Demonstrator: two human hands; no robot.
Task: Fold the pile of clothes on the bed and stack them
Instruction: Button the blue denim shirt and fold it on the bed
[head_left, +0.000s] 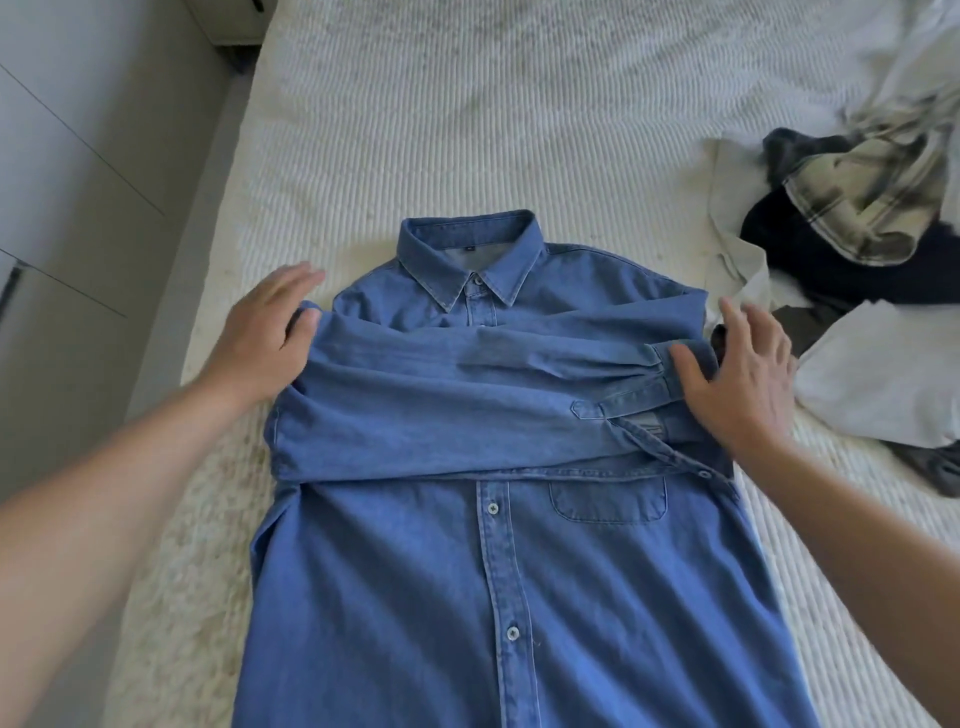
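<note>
- Head view shows the denim shirt (498, 519) lying front-up on the bed (467, 104), both sleeves (441, 384) crossed over the chest.
- My left hand (265, 332) rests at the left shoulder fold, fingers straight, gripping nothing.
- My right hand (743, 379) lies flat on the cuff (639, 395), fingers spread.
- I judge smoothing comes first: press outward, keep the side edges parallel, then fold the hem up.
- Unfolded clothes (857, 223) wait on my right.

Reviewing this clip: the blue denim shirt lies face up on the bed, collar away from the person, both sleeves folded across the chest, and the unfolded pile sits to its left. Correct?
Not quite. The head view shows the unfolded pile to the right of the denim shirt, not its left. The rest stands: face up on the bed, collar away, sleeves across the chest.
</note>
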